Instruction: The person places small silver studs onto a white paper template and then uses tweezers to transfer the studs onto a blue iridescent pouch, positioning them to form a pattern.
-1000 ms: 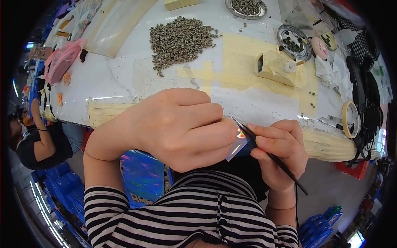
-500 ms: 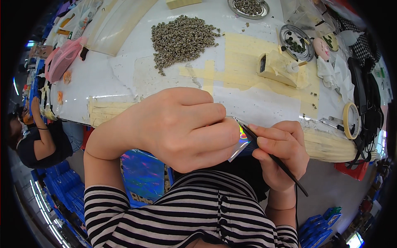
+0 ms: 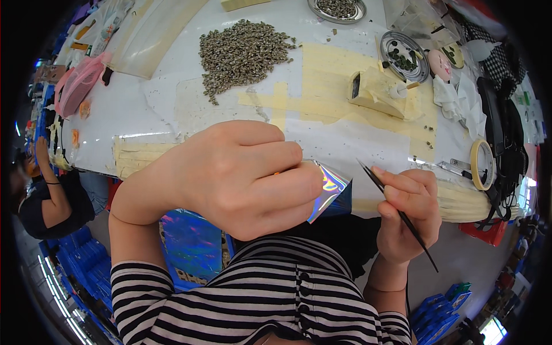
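My left hand point(image 3: 241, 181) is closed, knuckles up, over the table's near edge. From between its fingers sticks out a shiny, rainbow-reflecting piece of film point(image 3: 330, 190); most of it is hidden behind the fingers, so I cannot tell whether it is a sheet or a small bag. My right hand point(image 3: 411, 213) pinches slim black tweezers point(image 3: 405, 221) with thumb and fingers. Their fine tips point up and left, a little apart from the film. On the table beyond my hands lies a heap of small grey-brown metallic pieces point(image 3: 244, 57).
A tape-wrapped block point(image 3: 376, 95), a metal dish with dark green bits point(image 3: 404, 57) and a tape roll point(image 3: 482, 165) stand to the right. Another dish point(image 3: 339, 10) is at the back. A pink mesh item point(image 3: 80, 83) lies left; a person point(image 3: 52, 195) sits beyond.
The tweezers have drawn away from the film to the right with my right hand. More of the film shows beside my left hand. The whole view has shifted slightly.
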A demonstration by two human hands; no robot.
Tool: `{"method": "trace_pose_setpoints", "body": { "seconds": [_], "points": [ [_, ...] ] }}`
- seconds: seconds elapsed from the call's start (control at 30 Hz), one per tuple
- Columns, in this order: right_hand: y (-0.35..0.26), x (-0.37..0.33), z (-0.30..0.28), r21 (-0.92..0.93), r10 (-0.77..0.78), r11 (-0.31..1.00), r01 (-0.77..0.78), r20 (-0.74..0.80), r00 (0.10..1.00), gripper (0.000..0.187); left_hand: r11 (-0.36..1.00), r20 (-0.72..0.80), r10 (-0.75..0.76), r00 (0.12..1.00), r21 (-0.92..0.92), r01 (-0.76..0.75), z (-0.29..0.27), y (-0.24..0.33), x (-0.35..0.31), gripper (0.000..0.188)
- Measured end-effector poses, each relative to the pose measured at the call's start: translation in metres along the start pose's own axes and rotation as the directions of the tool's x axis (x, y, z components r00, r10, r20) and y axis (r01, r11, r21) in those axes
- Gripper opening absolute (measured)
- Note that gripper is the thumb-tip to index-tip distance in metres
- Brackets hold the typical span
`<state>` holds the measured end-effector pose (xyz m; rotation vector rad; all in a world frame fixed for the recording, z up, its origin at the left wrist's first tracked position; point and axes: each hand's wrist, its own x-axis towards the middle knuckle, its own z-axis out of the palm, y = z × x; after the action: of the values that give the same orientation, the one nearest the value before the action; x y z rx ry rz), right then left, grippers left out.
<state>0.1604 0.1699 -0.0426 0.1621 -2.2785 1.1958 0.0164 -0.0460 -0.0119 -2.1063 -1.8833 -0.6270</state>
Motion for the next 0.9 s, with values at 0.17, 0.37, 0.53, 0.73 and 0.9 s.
{"method": "trace_pose_setpoints", "body": {
  "seconds": [0.17, 0.37, 0.53, 0.73, 0.9],
  "points": [
    [0.018, -0.013, -0.017, -0.311, -0.05, 0.95, 0.027, -0.065, 0.997, 0.024, 1.0, 0.004, 0.014, 1.0, 0.012, -0.014, -0.001, -0.001, 0.001, 0.02],
    [0.021, -0.018, -0.019, -0.37, -0.032, 0.929, 0.026, -0.009, 0.999, 0.024, 1.0, 0.007, -0.017, 1.0, -0.008, 0.017, 0.0, 0.0, 0.002, 0.023],
    [0.021, -0.016, -0.019, -0.297, 0.036, 0.954, -0.045, -0.035, 0.999, 0.021, 1.0, 0.005, -0.004, 1.0, 0.003, 0.004, -0.001, 0.0, 0.003, 0.023],
    [0.021, -0.018, -0.022, -0.188, 0.112, 0.974, -0.125, -0.082, 0.99, 0.018, 1.0, -0.007, -0.013, 1.0, -0.017, 0.012, 0.001, -0.004, 0.003, 0.021],
    [0.02, -0.021, -0.023, -0.024, 0.123, 0.992, -0.128, -0.145, 0.982, 0.019, 0.912, 0.049, -0.28, 0.959, -0.3, 0.281, -0.002, -0.019, 0.005, 0.02]
  ]
}}
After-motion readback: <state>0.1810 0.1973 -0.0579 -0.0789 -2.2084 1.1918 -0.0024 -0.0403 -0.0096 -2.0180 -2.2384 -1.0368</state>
